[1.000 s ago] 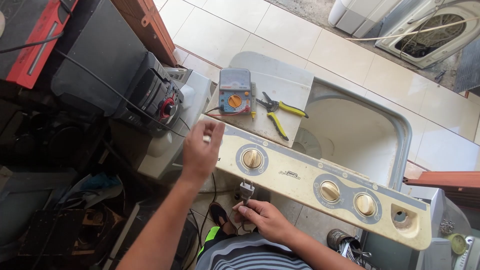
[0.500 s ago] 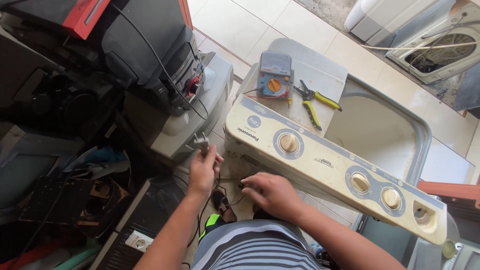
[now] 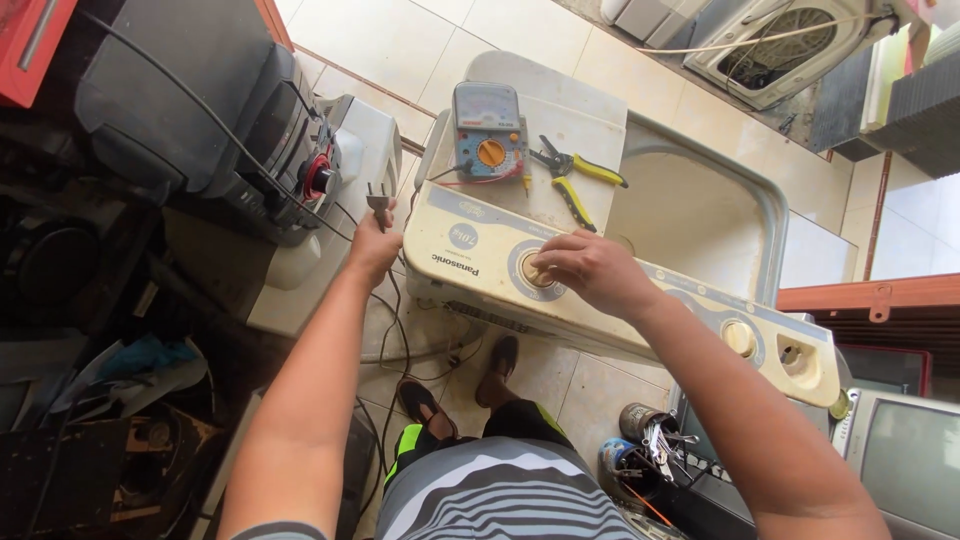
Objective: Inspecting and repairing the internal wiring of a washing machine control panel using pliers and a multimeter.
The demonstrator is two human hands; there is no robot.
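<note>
Head view: the left hand (image 3: 372, 250) is clamped around a power plug (image 3: 378, 203), held just left of the cream control panel (image 3: 620, 300) of a twin-tub washing machine; the plug's prongs point up and away, its long axis running toward the tiled floor. It looks unplugged, cord trailing down. The right hand (image 3: 598, 272) has its fingers closed on the panel's left dial (image 3: 537, 272). Behind the panel lie an analog multimeter (image 3: 488, 130) and yellow-handled pliers (image 3: 575, 178), untouched.

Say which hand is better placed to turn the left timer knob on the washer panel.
Right. The right hand already has its fingers on the knob of the cream control panel. The left hand is off to the side, holding a power plug.
</note>
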